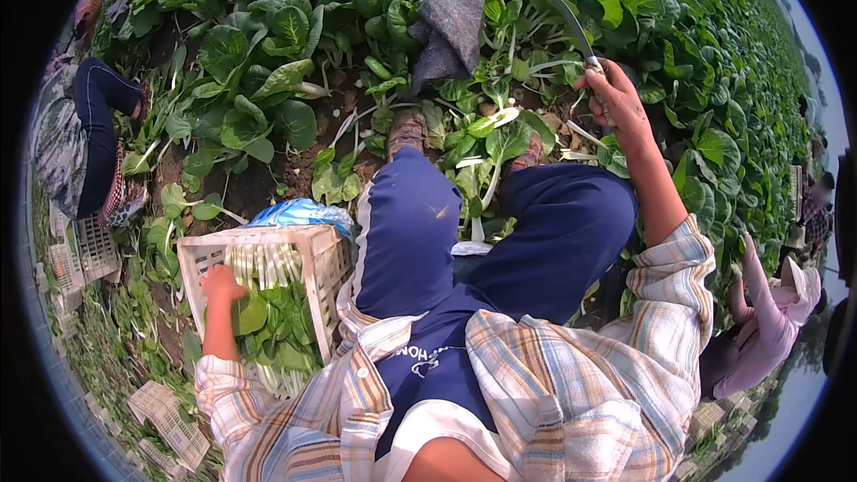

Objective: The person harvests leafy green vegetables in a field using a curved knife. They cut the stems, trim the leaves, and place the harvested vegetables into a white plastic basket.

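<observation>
At the upper right, my right hand [614,99] grips the handle of a curved harvesting knife [574,25], its blade pointing up and left over the leafy plants. My left hand [222,283] is at the left side of a white plastic crate [320,261], against the leafy greens [278,321] packed inside; whether its fingers hold any of them I cannot tell. The pale stalks [264,264] of the bunches lie towards the far end. Cut greens [503,140] lie on the soil between my boots. A grey felt cloth [456,23] rests on the plants ahead.
Dense rows of leafy greens [288,33] spread ahead. A blue and white plastic bag [301,212] sits behind the crate's far edge. One person [100,127] crouches at the left, another [763,328] at the right. More crates [171,422] stand at the lower left.
</observation>
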The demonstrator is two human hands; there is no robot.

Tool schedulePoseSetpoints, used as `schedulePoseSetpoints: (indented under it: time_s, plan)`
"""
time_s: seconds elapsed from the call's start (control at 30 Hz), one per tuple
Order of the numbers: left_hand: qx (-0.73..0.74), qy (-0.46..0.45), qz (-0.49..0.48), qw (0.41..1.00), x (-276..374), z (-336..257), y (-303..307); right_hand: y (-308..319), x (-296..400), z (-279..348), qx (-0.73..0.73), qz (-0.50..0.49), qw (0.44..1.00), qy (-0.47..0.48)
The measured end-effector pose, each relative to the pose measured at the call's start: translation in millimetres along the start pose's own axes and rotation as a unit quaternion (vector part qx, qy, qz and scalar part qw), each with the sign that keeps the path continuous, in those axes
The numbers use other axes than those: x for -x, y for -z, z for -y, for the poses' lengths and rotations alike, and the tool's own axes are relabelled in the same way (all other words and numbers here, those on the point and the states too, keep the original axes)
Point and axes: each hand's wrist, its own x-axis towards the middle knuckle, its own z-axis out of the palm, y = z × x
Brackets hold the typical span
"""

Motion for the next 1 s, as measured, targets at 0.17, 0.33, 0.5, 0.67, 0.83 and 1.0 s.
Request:
schedulePoseSetpoints:
  time_s: [0.17, 0.33, 0.5, 0.67, 0.83, 1.0]
  plan:
    - [0.03, -0.233, -0.087, 0.968, 90, -42, 164, 38, -33, -130, 0.029, -0.049, 0.996, -0.072]
    - [0.079, -0.569, -0.365, 0.733, 129, -259, 335, -10, -101, -212, -0.056, -0.089, 0.992, -0.07]
    - [-0.168, -0.607, -0.551, 0.547, 76, -494, 405, -50, -179, -242, 0.018, -0.141, 0.99, -0.023]
    - [-0.313, -0.414, -0.453, 0.725, -42, -583, 449, -56, -220, -261, 0.064, -0.074, 0.995, -0.037]
    - [-0.319, -0.416, -0.46, 0.717, -75, -601, 446, -51, -248, -278, 0.022, -0.085, 0.996, -0.034]
    - [-0.268, -0.467, -0.492, 0.684, -94, -594, 447, -53, -266, -281, -0.063, -0.005, 0.992, -0.111]
